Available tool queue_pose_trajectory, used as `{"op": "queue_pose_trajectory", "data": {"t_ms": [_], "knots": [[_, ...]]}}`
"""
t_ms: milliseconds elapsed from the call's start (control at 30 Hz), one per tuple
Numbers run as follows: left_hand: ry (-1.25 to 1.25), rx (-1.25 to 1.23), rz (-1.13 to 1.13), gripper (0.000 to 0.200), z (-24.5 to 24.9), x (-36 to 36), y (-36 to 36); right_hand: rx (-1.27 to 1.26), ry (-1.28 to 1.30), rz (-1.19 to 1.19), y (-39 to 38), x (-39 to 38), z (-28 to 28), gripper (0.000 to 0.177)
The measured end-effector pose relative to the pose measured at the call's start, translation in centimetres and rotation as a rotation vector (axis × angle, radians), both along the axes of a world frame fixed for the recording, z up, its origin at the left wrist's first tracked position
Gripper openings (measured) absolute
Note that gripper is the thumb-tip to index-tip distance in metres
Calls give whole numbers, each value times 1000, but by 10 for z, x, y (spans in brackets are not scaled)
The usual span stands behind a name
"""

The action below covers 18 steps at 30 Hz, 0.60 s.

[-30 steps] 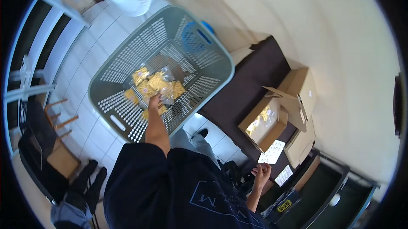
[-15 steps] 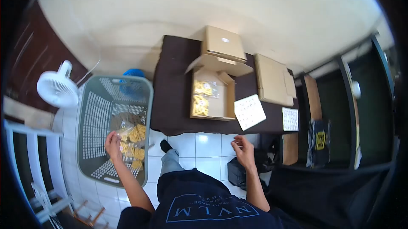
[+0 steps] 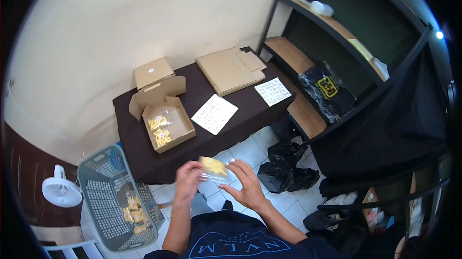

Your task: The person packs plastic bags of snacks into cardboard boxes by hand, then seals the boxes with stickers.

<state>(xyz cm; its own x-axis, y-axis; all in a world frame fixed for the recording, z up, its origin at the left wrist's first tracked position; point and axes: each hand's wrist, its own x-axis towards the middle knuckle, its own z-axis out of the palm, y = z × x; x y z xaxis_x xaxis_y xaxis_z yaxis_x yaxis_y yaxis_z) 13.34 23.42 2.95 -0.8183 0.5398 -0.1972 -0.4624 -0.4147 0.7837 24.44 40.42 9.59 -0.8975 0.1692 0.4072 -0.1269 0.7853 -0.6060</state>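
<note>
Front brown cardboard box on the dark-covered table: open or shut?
Open. The brown cardboard box has its lid raised at the back, and clear plastic packets of yellow pieces show inside.

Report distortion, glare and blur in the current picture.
Head view: strong fisheye bending, the upper shelf bowed and the corners black; head view: a glaring bright spot near the right edge; head view: the held packet looks soft, perhaps motion-blurred, and the left white sheet's print is unreadable.

A plain cream wall was flanked by a dark-framed shelving rack; white square floor tiles were seen beside a rectangular table draped in dark brown cloth.
</note>
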Motion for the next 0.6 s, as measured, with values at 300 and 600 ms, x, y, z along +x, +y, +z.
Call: {"op": "queue_pose_trajectory", "data": {"t_ms": [300,600], "knots": [[472,-184,-651,19,28,23,93,-436,-124,-343,45,61,-5,14],[1116,-319,-533,20,35,-57,72,-556,-290,-146,19,-28,-14,18]]}}
